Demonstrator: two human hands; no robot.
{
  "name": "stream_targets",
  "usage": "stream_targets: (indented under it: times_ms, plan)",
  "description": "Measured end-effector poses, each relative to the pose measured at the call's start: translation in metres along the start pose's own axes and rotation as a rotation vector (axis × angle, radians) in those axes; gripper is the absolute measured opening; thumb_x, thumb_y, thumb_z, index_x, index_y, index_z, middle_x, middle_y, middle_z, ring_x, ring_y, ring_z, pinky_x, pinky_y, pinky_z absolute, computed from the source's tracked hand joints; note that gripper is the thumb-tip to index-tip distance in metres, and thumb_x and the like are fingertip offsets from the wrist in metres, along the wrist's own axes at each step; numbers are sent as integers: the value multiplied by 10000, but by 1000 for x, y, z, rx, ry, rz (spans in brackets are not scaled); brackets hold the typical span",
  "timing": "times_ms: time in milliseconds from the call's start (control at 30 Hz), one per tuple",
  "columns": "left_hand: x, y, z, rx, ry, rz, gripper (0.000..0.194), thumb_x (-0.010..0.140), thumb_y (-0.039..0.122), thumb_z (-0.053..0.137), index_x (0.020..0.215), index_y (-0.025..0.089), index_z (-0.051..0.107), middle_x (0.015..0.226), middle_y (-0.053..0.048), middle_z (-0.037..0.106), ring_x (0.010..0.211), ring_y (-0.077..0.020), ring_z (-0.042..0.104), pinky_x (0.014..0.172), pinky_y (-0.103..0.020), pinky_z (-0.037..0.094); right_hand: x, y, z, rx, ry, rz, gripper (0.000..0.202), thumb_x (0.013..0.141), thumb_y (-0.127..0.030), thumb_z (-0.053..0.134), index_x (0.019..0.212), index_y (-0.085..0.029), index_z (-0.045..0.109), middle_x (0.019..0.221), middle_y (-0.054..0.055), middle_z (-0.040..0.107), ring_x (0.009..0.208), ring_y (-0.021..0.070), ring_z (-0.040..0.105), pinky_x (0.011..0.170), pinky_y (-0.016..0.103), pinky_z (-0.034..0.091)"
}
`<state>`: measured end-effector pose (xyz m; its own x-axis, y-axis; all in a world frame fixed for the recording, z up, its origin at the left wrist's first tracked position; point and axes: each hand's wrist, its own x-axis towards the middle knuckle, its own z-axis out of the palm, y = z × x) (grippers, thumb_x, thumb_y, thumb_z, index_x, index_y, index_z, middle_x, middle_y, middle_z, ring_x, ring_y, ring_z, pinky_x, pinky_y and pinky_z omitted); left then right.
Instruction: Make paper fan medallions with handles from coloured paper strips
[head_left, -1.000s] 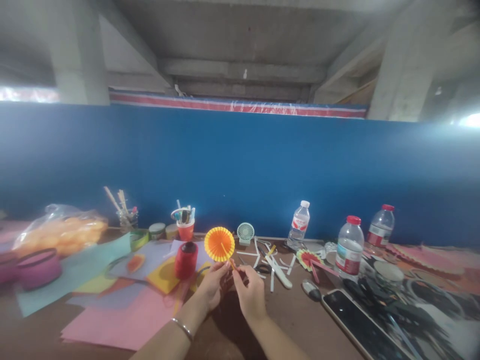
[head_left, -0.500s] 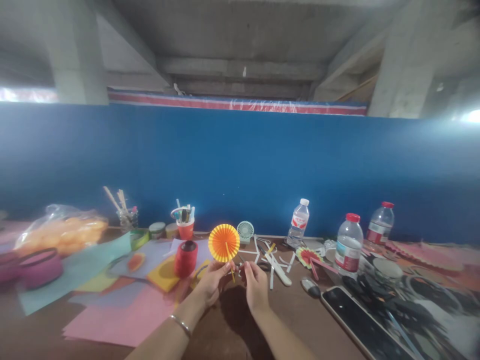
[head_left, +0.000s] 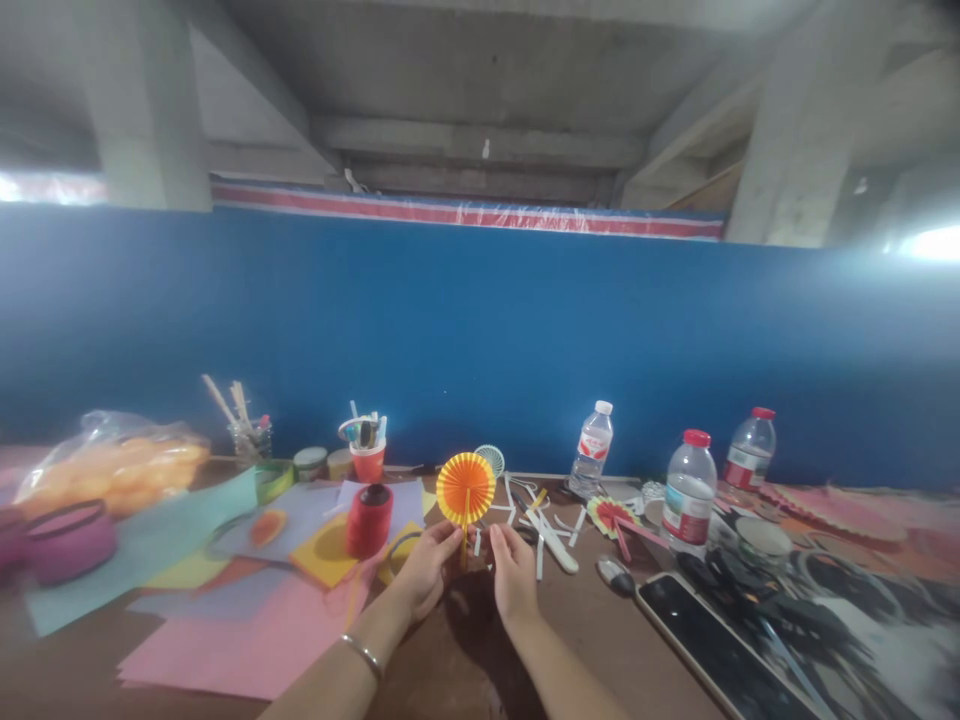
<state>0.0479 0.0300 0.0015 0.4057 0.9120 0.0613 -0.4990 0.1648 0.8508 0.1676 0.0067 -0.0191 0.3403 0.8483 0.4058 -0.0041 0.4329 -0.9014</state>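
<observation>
A round pleated paper fan [head_left: 466, 484], orange with a yellow striped edge, stands upright before me with a thin yellow stick down its middle. My left hand [head_left: 426, 572], wearing a silver bangle, pinches it at the lower edge beside the stick. Just right of the stick, apart from the fan, my right hand [head_left: 514, 572] has its fingers and thumb drawn together; whatever may be between them is too small to make out. Behind the fan, a small pale green electric fan [head_left: 491, 459] is partly covered. A red thread spool [head_left: 370, 522] stands left of my hands.
Coloured paper sheets [head_left: 217, 640] cover the left side. White paper strips and a white-handled cutter [head_left: 556, 545] lie right of my hands. Farther right are another paper fan [head_left: 611, 516], water bottles [head_left: 688, 495], a phone [head_left: 712, 640] and black scissors-like tools.
The fan has turned more upright and shifted slightly right, its stick now nearly vertical. My left hand keeps its pinch. The right hand stays close by, almost unmoved.
</observation>
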Motion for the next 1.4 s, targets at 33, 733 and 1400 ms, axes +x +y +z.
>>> stream_targets:
  times_ms: [33, 733, 1400]
  plan:
    - [0, 0, 0, 5, -2, -1, 192, 646, 255, 710, 778, 128, 650, 755, -60, 664, 657, -131, 608, 663, -235, 460, 0, -1, 0, 14, -10, -2, 340, 815, -421, 451, 639, -148, 551, 567, -16, 521, 540, 126, 472, 509, 215, 365]
    - [6, -2, -11, 278, 143, 150, 323, 682, 323, 627, 949, 146, 582, 836, -57, 645, 697, -155, 596, 581, -235, 443, 11, 13, -3, 254, -35, 166, 269, 659, -379, 646, 762, -131, 647, 605, 2, 586, 514, 118, 494, 484, 219, 390]
    - [3, -2, -12, 800, 179, 330, 207, 683, 304, 590, 840, 170, 584, 748, -25, 638, 718, -197, 595, 661, -290, 438, 15, 10, -7, 286, 54, 243, 268, 602, -368, 702, 690, -126, 629, 532, -30, 540, 442, 78, 432, 401, 182, 321]
